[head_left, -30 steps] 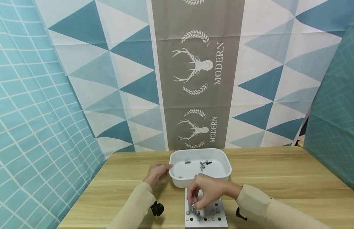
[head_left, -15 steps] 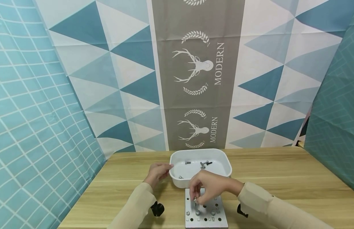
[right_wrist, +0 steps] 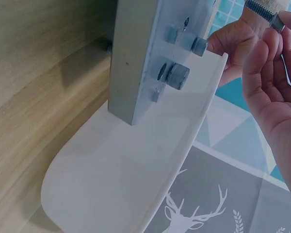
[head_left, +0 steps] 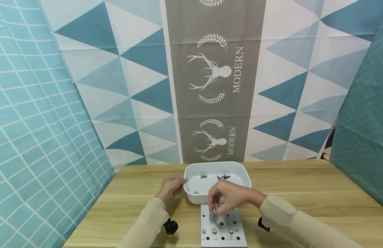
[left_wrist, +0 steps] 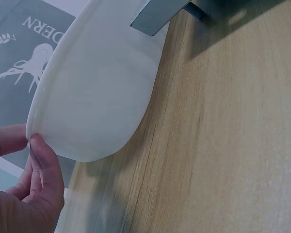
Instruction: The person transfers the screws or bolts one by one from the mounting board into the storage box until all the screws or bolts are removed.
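Observation:
My right hand (head_left: 228, 197) pinches a threaded metal bolt (right_wrist: 263, 10) between thumb and fingertips, over the back part of a silver metal block (head_left: 220, 243) with rows of holes. Several bolts sit in that block, among them a socket-head bolt (head_left: 214, 230) near the front and another bolt (head_left: 230, 231) to its right. Behind the block stands a white plastic tray (head_left: 194, 198). At the tray's left end, my left hand (head_left: 171, 186) pinches the rim between thumb and finger, as the left wrist view shows.
Inside the tray lie loose bolts, such as a short bolt (head_left: 203, 176) and a dark screw (head_left: 227, 177). Everything rests on a wooden table (head_left: 290, 193). A patterned cloth (head_left: 142, 86) hangs behind it, with blue curtains at both sides.
My right hand has moved with the bolt from the front-left bolts toward the back of the block, nearer the tray. My left hand stays at the tray rim.

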`<state>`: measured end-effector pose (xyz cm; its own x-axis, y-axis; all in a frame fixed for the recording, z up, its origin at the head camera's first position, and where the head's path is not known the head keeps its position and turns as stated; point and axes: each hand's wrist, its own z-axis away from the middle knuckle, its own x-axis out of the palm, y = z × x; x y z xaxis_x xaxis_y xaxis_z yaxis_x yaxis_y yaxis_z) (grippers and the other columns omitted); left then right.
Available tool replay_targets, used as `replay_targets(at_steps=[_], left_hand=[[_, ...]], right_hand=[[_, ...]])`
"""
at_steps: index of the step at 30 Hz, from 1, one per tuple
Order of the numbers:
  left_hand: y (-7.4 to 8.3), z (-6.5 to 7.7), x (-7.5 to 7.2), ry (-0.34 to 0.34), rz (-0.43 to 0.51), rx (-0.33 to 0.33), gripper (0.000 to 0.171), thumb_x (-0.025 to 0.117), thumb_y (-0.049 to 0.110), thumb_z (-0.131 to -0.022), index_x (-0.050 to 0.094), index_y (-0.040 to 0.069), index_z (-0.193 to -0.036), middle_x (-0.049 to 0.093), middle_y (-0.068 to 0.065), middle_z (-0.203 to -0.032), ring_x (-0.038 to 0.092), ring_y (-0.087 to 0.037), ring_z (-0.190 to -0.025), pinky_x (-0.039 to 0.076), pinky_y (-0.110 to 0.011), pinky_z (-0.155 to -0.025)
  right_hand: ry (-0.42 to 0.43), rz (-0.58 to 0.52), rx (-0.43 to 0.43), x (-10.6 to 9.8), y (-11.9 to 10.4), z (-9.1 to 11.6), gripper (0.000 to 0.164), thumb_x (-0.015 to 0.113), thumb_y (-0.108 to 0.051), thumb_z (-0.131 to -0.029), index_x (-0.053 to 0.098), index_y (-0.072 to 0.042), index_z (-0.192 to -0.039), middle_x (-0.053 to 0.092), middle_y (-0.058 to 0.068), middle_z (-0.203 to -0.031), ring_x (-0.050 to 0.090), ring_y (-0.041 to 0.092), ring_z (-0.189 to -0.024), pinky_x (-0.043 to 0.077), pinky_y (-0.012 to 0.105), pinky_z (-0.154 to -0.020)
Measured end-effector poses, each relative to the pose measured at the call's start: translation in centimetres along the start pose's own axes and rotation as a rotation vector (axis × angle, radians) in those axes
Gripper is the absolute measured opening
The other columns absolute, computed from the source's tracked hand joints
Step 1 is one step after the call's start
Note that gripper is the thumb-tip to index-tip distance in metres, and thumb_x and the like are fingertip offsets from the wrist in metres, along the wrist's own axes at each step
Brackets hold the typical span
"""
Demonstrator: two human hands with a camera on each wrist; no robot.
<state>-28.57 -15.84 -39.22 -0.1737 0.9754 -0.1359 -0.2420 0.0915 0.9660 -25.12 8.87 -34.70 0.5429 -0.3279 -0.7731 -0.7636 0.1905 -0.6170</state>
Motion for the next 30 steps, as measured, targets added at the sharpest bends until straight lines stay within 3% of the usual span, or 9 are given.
replay_targets(at_steps=[6,30], left_hand=[[0.0,0.1,0.1,-0.006,0.001,-0.002,0.032,0.074,0.010,-0.085,0.067,-0.009,-0.110,0.069,-0.008,-0.087,0.061,-0.008,-0.070,0.055,-0.018,-0.065],[0.1,0.0,0.1,0.012,-0.010,-0.016,0.032,0.074,0.012,-0.085,0.068,-0.006,-0.111,0.071,-0.010,-0.094,0.063,-0.011,-0.077,0.054,-0.018,-0.068]], right_hand=[[0.013,0.012,0.003,-0.5,0.1,0.1,0.013,0.069,0.002,-0.075,0.071,-0.007,-0.084,0.072,0.007,-0.081,0.055,-0.011,-0.069,0.060,0.026,-0.066],[0.052,0.079,0.072,-3.6,1.5,-0.1,0.015,0.066,0.004,-0.076,0.072,-0.007,-0.084,0.072,0.005,-0.080,0.056,-0.006,-0.067,0.057,0.018,-0.066]])
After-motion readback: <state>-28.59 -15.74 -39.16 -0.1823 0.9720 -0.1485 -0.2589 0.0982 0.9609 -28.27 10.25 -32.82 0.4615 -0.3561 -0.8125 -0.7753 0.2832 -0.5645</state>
